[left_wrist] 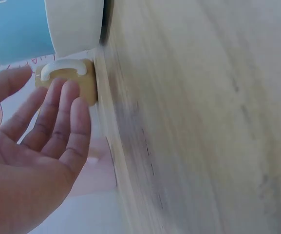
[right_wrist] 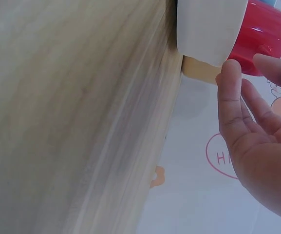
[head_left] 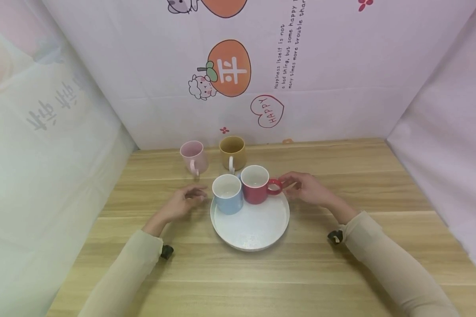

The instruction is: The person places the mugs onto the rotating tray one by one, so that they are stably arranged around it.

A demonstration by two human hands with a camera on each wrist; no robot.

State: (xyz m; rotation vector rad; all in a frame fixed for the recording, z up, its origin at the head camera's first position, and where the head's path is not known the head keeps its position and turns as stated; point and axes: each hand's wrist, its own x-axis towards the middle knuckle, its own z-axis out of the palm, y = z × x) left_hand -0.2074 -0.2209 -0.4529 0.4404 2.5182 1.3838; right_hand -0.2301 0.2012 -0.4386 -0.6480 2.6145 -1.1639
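On a round white tray (head_left: 251,226) stand a light blue mug (head_left: 228,203) and a red mug (head_left: 255,193), side by side, both white inside. The red mug's handle points right, towards my right hand (head_left: 307,188). That hand has loosely bent fingers beside the handle and the tray's right rim; whether a fingertip touches the handle I cannot tell. At the tray's left, just short of the blue mug (left_wrist: 21,31), my left hand (head_left: 182,203) is held with fingers relaxed and apart from it. Nothing lies in either palm.
Behind the tray stand a pink mug (head_left: 194,158) and a mustard-yellow mug (head_left: 233,154) with a white handle. The wooden table (head_left: 238,286) ends at a printed white cloth (head_left: 321,88) at the back. Pale cloth also hangs at both sides.
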